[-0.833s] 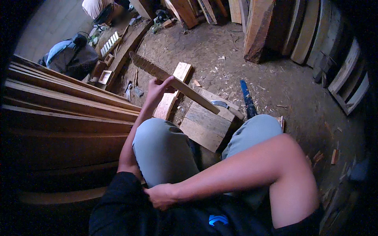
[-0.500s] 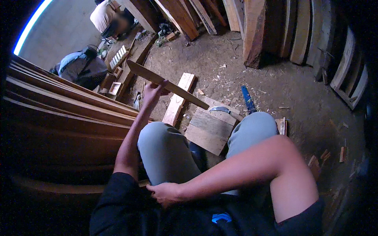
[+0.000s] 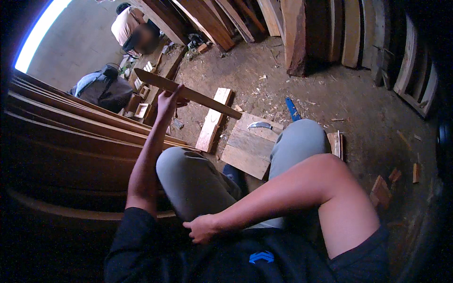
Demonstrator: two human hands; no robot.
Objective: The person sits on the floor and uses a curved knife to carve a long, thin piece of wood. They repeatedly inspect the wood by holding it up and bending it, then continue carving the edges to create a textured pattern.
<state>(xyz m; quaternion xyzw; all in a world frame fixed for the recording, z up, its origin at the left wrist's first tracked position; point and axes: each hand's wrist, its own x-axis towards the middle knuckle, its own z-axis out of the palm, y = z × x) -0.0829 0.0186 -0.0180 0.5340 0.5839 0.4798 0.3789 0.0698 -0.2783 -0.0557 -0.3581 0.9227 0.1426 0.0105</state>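
My left hand (image 3: 171, 101) is closed around a long, narrow wooden slat (image 3: 200, 98), held slanting with its pointed end up at the left. The slat's lower right end meets the far edge of a wooden block (image 3: 247, 153) between my knees, or hangs just over it; I cannot tell which. On that block lies a knife with a curved blade (image 3: 260, 125), its handle end hidden behind my right knee. My right arm crosses my lap, and my right hand (image 3: 202, 229) rests curled by my left hip at the dark shirt. Whatever its fingers hold is hidden.
A pale board (image 3: 214, 118) lies left of the block. A blue strip-like thing (image 3: 292, 109) lies beyond my right knee among shavings. Stacked planks (image 3: 85, 115) line the left side; upright timbers (image 3: 295, 37) stand at the back. Another person (image 3: 134, 28) crouches at the far left.
My left hand has moved slightly left with the slat, whose near end has drawn back toward the block's far edge. My right hand has shifted a little right, off the thigh's edge. The view has tilted slightly.
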